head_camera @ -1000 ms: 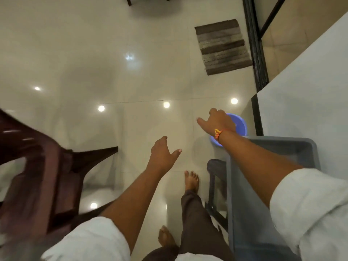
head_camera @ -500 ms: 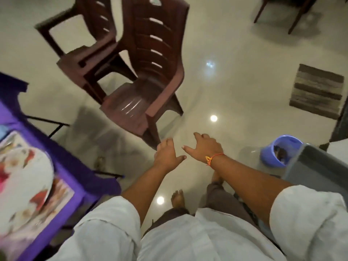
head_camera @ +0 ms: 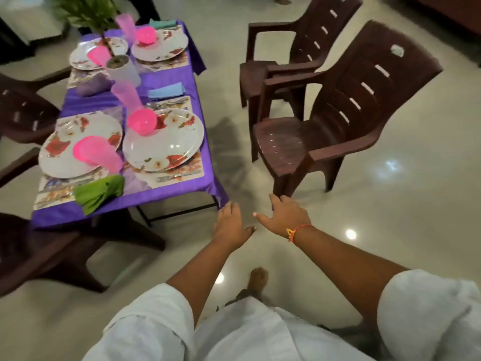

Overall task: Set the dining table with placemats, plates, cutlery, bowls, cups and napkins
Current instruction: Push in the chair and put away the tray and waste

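both hands hang empty over the floor just off the counter's near right corner, the left hand and right hand with fingers loosely spread, gripping nothing. the counter looks fully laid: floral plates on placemats, pink bowls and cups on or beside them, a fork along the near edge, a green napkin towards the near left corner. the glossy plates look stiff and slick, best lifted by the rim; the plastic cups look light and tippy; the napkin is soft. no brand or writing is readable
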The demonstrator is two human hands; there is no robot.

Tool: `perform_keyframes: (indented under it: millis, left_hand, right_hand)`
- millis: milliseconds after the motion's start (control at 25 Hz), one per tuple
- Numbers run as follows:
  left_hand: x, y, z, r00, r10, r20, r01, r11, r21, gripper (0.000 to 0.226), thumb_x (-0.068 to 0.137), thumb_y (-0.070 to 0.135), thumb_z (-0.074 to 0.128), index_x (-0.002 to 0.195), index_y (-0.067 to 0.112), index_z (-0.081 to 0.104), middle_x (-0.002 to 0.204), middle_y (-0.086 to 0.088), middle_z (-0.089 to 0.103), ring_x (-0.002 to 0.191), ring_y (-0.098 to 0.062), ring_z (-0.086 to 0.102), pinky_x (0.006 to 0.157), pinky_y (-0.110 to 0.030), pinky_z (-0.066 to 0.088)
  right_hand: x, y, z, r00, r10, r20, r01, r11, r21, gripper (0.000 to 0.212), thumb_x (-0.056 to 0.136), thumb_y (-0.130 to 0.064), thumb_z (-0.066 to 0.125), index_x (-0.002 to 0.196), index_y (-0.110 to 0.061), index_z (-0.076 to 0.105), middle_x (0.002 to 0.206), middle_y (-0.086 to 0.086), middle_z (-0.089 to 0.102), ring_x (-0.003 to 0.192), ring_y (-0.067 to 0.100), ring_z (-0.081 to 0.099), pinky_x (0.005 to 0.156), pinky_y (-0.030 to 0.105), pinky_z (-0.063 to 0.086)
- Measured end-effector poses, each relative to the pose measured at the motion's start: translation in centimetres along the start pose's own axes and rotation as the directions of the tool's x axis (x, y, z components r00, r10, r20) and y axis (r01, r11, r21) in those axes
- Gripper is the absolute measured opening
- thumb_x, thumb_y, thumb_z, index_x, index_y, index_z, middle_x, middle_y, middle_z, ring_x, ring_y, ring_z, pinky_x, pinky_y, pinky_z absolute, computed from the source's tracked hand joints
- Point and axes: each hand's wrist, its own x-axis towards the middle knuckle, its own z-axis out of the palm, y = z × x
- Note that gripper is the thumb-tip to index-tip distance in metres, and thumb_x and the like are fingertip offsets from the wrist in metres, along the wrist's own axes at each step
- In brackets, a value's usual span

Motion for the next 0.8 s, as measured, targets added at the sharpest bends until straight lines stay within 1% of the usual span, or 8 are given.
perform_keyframes:
  millis: [80,160,320,440,600,800]
  left_hand:
    - [-2.8,-2.5,-0.4,0.998,-0.053,-0.021,0.052,0.999,-0.009,0.096,0.086,0.057,0.067,0.157,0.012,0.020,0.166,-0.011,0.016,0.152,-0.030,0.014,0.120,-0.045,0.027]
    - [-5.8,-4.9,-0.6,0.993,-0.114,-0.038,0.115,0.993,0.004,0.095,0.088,0.058,0.065,0.158,0.013,0.018,0.166,-0.010,0.014,0.152,-0.030,0.014,0.120,-0.046,0.026]
    - [-11.3,-9.1,-1.2,0.964,-0.254,-0.072,0.255,0.967,-0.001,0.092,0.090,0.058,0.062,0.158,0.013,0.017,0.167,-0.008,0.012,0.152,-0.029,0.014,0.118,-0.048,0.030]
    - [-14.3,-11.8,-1.5,0.940,-0.324,-0.103,0.325,0.946,-0.011,0.088,0.093,0.058,0.058,0.157,0.013,0.019,0.167,-0.009,0.013,0.151,-0.029,0.016,0.117,-0.045,0.031]
    - [-17.2,-15.3,-2.1,0.910,-0.394,-0.128,0.390,0.919,-0.057,0.087,0.094,0.059,0.056,0.158,0.014,0.018,0.167,-0.007,0.013,0.152,-0.027,0.016,0.116,-0.046,0.032]
    - [-19.8,-20.5,-3.8,0.893,-0.419,-0.165,0.408,0.908,-0.097,0.086,0.094,0.058,0.056,0.158,0.014,0.018,0.166,-0.007,0.014,0.152,-0.027,0.016,0.116,-0.047,0.032]
  right_hand:
    - [-1.4,-1.9,1.2,0.998,-0.054,0.019,0.055,0.998,-0.018,0.091,0.082,-0.084,0.035,0.152,-0.025,0.031,0.145,0.012,0.048,0.126,0.038,0.052,0.099,0.050,0.048]
    - [-3.0,-3.7,3.1,0.995,-0.093,0.034,0.093,0.996,0.001,0.093,0.083,-0.084,0.036,0.155,-0.025,0.028,0.149,0.013,0.044,0.131,0.039,0.049,0.103,0.052,0.046]
    - [-6.1,-7.5,5.9,0.983,-0.172,0.065,0.171,0.985,0.020,0.091,0.084,-0.082,0.038,0.155,-0.025,0.029,0.152,0.014,0.042,0.135,0.038,0.046,0.107,0.050,0.043]
    - [-7.6,-10.2,7.1,0.971,-0.226,0.075,0.225,0.974,0.020,0.089,0.085,-0.081,0.039,0.154,-0.025,0.031,0.152,0.013,0.043,0.136,0.038,0.045,0.107,0.049,0.041]
    - [-9.2,-13.8,8.1,0.957,-0.281,0.071,0.283,0.959,-0.019,0.087,0.088,-0.079,0.039,0.154,-0.023,0.033,0.151,0.013,0.043,0.135,0.037,0.046,0.106,0.048,0.041]
    - [-10.4,-19.7,10.2,0.948,-0.312,0.070,0.316,0.947,-0.061,0.089,0.086,-0.081,0.038,0.154,-0.024,0.032,0.151,0.014,0.044,0.135,0.038,0.045,0.106,0.048,0.040]
